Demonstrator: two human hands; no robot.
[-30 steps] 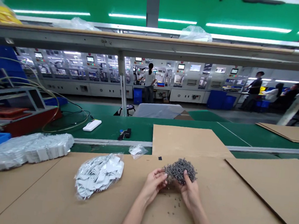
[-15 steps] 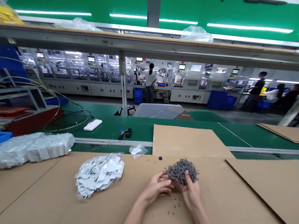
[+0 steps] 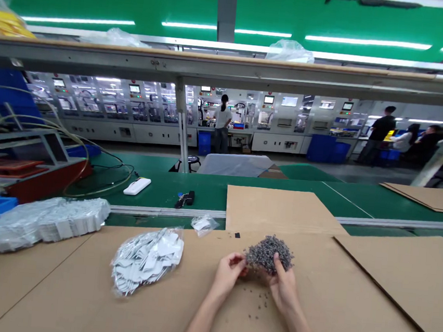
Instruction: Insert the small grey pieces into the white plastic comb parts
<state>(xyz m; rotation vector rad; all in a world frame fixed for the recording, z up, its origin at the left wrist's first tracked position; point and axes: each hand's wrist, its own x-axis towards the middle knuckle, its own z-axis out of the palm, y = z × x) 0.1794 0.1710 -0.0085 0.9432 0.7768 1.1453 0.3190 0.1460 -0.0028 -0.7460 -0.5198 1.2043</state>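
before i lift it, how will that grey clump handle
The grey clump will probably shed bits: some lie on the cardboard below it. It looks like a tangle of small pieces, so likely loose rather than stiff, sagging between the left hand and right hand. It is probably light for its size, given the gaps, though that is hard to tell.

I could read no text, label, brand or number anywhere. Well beyond my left hand (image 3: 228,284) and right hand (image 3: 283,289), the touchscreens (image 3: 269,99) on the far machines were too small to make out, and the white cards in the clear plastic bag (image 3: 145,261) just left of my grip showed nothing legible.
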